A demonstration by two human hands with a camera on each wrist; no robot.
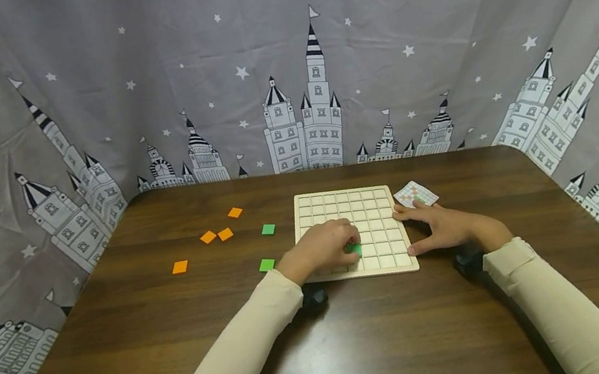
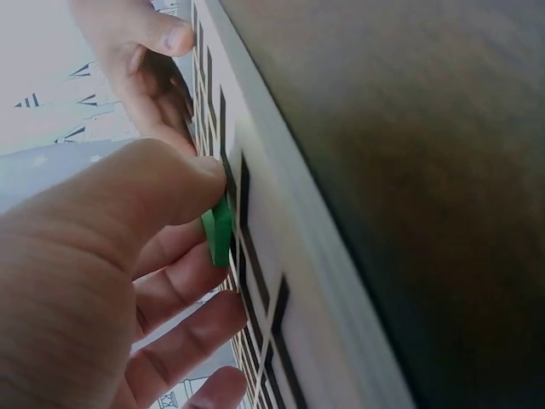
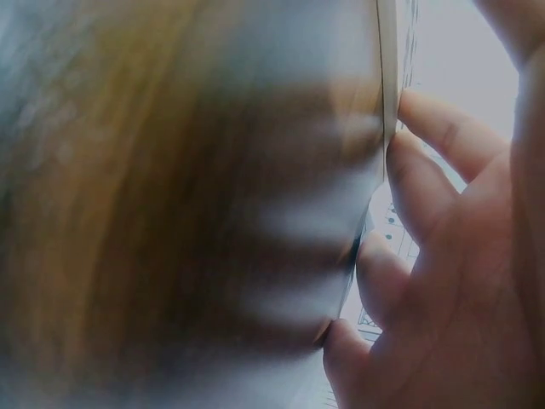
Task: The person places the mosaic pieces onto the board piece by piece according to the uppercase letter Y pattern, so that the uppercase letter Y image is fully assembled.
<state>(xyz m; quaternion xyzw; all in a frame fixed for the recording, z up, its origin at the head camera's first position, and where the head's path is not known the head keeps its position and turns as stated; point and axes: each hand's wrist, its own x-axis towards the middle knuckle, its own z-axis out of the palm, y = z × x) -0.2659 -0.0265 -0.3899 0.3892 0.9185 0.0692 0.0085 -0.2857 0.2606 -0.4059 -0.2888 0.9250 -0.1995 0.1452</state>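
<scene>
A green square tile (image 2: 220, 232) is pinched between the thumb and fingers of my left hand (image 1: 323, 246), tilted against the grid board. The pale wooden grid board (image 1: 380, 234) lies flat on the table, and its lower left part is hidden by that hand. At the board's right edge, my right hand (image 1: 445, 226) rests with fingers spread; thumb and a fingertip touch the rim. The right wrist view shows its fingertips (image 3: 417, 170) along the board's side and the tabletop. Just beyond that hand lies a small pattern card (image 1: 412, 192), partly covered by its fingers.
Left of the board are two loose green tiles, one nearer tile (image 1: 267, 265) and one farther tile (image 1: 268, 229). Several orange tiles (image 1: 208, 237) are scattered farther left on the brown wooden table (image 1: 142, 343). A grey castle-print curtain (image 1: 155, 53) hangs behind.
</scene>
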